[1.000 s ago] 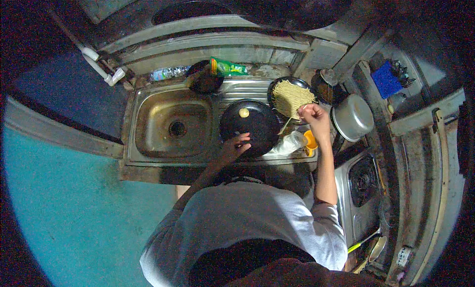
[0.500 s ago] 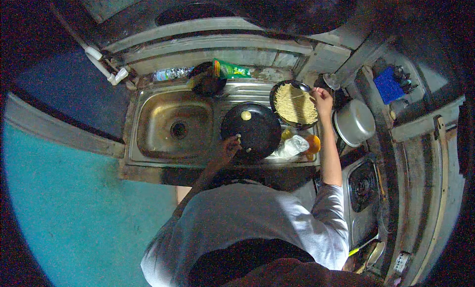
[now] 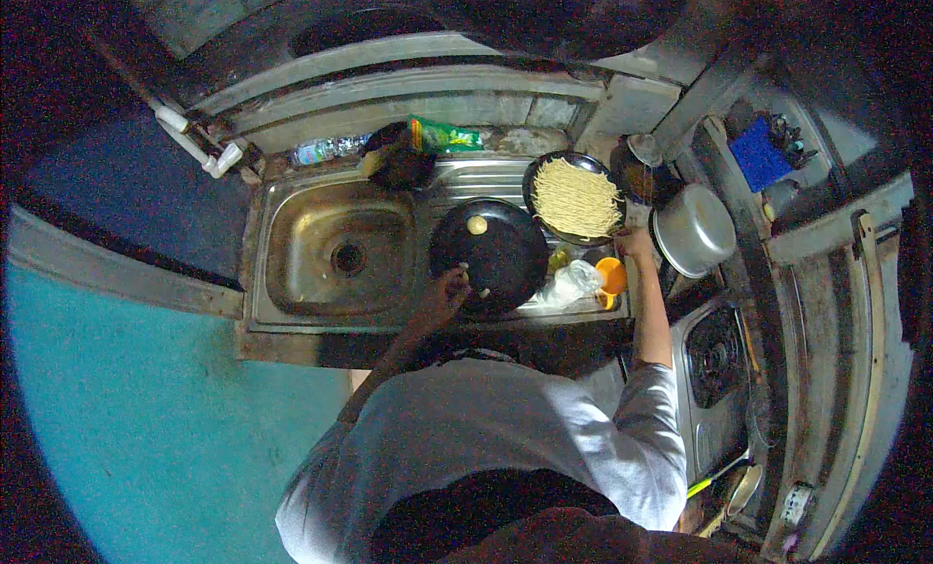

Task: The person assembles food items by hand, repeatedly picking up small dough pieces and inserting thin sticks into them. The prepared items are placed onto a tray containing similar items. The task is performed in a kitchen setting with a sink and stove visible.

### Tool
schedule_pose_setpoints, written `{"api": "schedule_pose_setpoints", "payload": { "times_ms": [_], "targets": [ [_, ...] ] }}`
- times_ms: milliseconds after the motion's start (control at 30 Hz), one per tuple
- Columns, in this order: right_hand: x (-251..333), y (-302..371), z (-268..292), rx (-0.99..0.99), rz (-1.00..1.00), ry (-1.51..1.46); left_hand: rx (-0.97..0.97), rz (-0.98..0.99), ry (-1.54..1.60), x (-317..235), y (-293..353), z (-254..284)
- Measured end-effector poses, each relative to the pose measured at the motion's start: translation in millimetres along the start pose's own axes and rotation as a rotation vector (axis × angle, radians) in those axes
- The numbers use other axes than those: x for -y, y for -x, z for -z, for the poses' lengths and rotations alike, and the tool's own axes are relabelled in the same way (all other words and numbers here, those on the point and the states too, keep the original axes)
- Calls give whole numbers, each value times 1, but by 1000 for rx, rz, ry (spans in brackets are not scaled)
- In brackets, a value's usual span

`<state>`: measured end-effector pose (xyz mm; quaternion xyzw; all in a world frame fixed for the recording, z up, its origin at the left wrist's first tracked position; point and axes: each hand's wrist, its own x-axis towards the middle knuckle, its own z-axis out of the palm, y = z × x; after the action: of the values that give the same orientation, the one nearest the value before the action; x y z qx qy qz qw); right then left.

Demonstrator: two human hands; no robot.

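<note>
On the drainboard lies a round black pan (image 3: 510, 258) with a pale round ball (image 3: 476, 225) and a small whitish bit (image 3: 485, 293) in it. My left hand (image 3: 451, 292), in shadow, is closed at the pan's left rim, a small pale piece between its fingertips. A dark plate (image 3: 530, 197) heaped with thin yellowish noodle-like strands (image 3: 575, 198) lies to the right. My right hand (image 3: 634, 243) is just past the plate's near right edge, fingers curled; what they hold is hidden. Nearby are an orange cup (image 3: 610, 276) and a white plastic bag (image 3: 569, 286).
A steel sink basin (image 3: 292, 273) lies left of the pan. Behind stand a clear bottle (image 3: 328, 150), a dark bowl-like item (image 3: 400, 156) and a green packet (image 3: 444, 135). A metal pot (image 3: 694, 231) is at right, a gas stove (image 3: 714, 370) nearer me.
My right hand has come down toward me from over the noodle plate, and the spoon it held there no longer shows. My left hand stays at the pan's rim.
</note>
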<state>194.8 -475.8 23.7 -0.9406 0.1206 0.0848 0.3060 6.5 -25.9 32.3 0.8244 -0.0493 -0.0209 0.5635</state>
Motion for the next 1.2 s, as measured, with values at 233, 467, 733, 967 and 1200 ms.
{"api": "schedule_pose_setpoints", "payload": {
  "times_ms": [233,467,733,967,1200],
  "targets": [
    [-35,-26,-3,-404,257,223,-25,-37,-83,-2,-2,-5],
    [111,74,-1,-332,397,-82,-344,194,148,30,5,0],
    [133,155,-213,232,701,236,-372,-15,88,33,-10,8],
    [154,135,-185,101,545,261,-353,-15,50,64,-5,4],
    [149,151,-196,36,787,305,-403,-118,249,94,-3,-15]
  ]
}}
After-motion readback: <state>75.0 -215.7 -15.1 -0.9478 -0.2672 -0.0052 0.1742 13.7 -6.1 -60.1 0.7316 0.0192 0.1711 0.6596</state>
